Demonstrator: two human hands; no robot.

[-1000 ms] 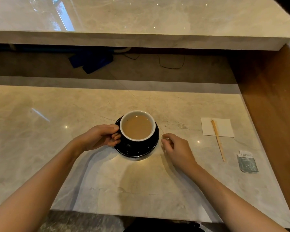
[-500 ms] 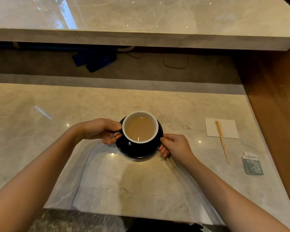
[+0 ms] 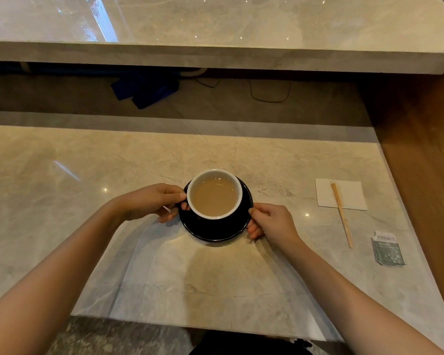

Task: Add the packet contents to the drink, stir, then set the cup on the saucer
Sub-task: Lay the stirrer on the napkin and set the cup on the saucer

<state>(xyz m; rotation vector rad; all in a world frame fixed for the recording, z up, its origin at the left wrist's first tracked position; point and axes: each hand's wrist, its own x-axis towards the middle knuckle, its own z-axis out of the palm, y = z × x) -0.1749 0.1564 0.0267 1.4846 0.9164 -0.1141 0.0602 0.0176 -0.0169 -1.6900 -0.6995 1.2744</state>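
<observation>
A black cup (image 3: 215, 219) with a white inside holds a light brown milky drink and stands on a black saucer (image 3: 231, 233) in the middle of the marble counter. My left hand (image 3: 151, 202) pinches the cup's handle on its left side. My right hand (image 3: 272, 221) grips the saucer's right rim with thumb on top and fingers under. A torn grey-green packet (image 3: 387, 249) lies flat at the far right. A wooden stir stick (image 3: 342, 215) lies to the right, its far end on a white napkin (image 3: 351, 193).
A raised marble ledge (image 3: 215, 55) runs across the back, with a recess under it holding a blue cloth (image 3: 146, 89) and a black cable (image 3: 269, 94). A wooden side panel (image 3: 426, 162) borders the counter on the right. The counter's front edge (image 3: 190, 321) is close to me.
My right hand moved left from the counter and took hold of the saucer's rim. My left hand stays at the cup handle. The view has shifted slightly.
</observation>
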